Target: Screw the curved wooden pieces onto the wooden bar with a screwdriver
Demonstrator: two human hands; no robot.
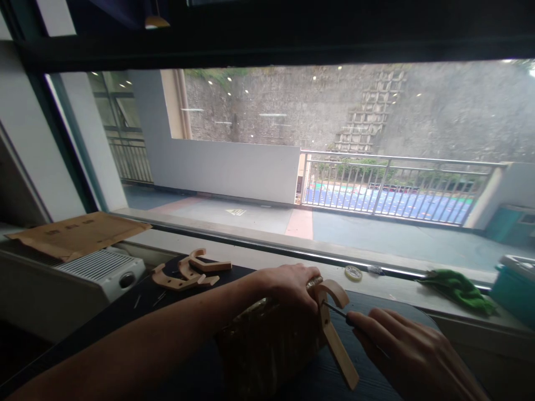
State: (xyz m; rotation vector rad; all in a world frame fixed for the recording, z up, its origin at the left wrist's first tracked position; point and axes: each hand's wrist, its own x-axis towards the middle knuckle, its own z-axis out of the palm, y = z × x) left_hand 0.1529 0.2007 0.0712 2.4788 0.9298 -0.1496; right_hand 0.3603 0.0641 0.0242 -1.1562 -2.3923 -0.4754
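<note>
My left hand (288,287) rests curled over the top of a woven bag-like object (267,345) on the dark table, fingers pressed against a curved wooden handle piece (334,328) that stands at its right side. My right hand (409,356) is closed round a thin dark tool (337,312) whose tip touches the wooden piece. Several more curved wooden pieces (188,273) lie on the table to the left, apart from both hands.
A dark table (137,317) runs below a wide window. On the sill lie a roll of tape (353,273) and a green cloth (457,288). A white appliance (100,273) with cardboard (75,234) on it stands at the left; a teal container (516,289) at the right.
</note>
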